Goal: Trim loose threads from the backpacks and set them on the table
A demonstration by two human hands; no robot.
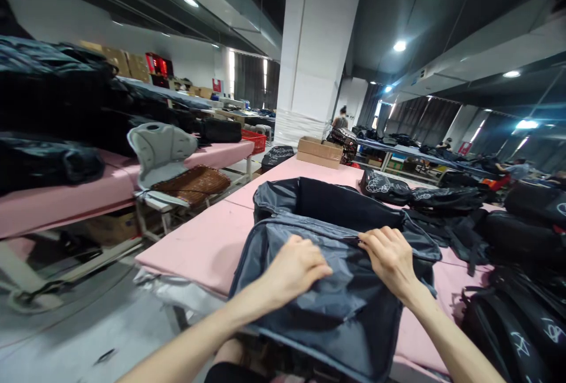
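Observation:
A dark grey-blue backpack (336, 306) lies open on the pink table (207, 241) right in front of me. My left hand (294, 268) rests on its front panel with the fingers curled, pinching the fabric. My right hand (389, 256) grips the upper edge of the same panel near the zip, fingers bent over it. The bag's open main compartment (336, 200) gapes behind both hands.
Several black backpacks (522, 253) are piled along the right side of the table. A flat cardboard box (319, 151) sits at the far end. To the left stand a grey chair (163, 159) and another pink table (57, 194) stacked with dark bags. People work in the far background.

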